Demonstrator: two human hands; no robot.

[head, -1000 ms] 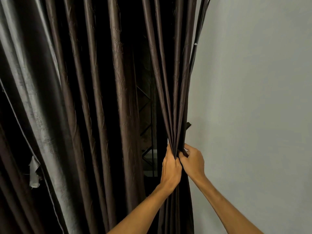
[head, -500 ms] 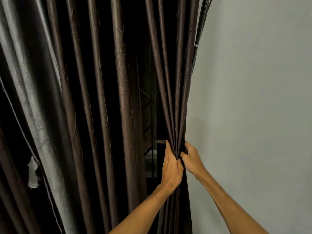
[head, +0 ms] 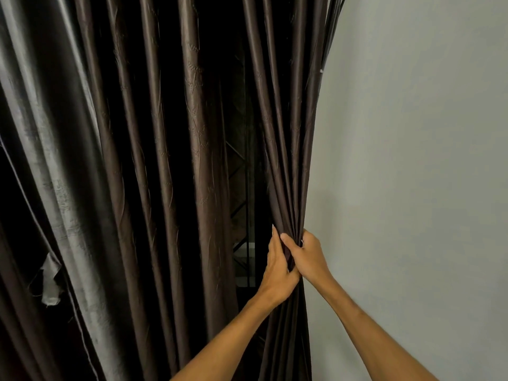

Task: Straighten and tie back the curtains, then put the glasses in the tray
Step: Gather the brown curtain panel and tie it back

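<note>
Wraps right hand round the gathered folds of the brown curtain, thumb laid across the front of the bundle; half a second earlier kept that thumb back at the wall side of the folds. Holds left hand against the bundle's left side, thumb pressed in below the right thumb, one finger straight up along a fold, remaining fingers hidden behind cloth. Touches hand to hand across the bundle. Keeps the bundle just beside the grey wall, pinched to a waist at hand height and fanning out above. Judge as follows: gathering complete, grip passing to the right hand, left hand probably free soon to fetch a tie. Shows no tie-back, glasses or tray. Count: hands, two; gathered bundles, one; curtain panels, two, namely the brown one in the grip and a paler grey panel hanging loose at far left; small cloth tab on that panel, one; dark metal frame in the gap behind, one.
</note>
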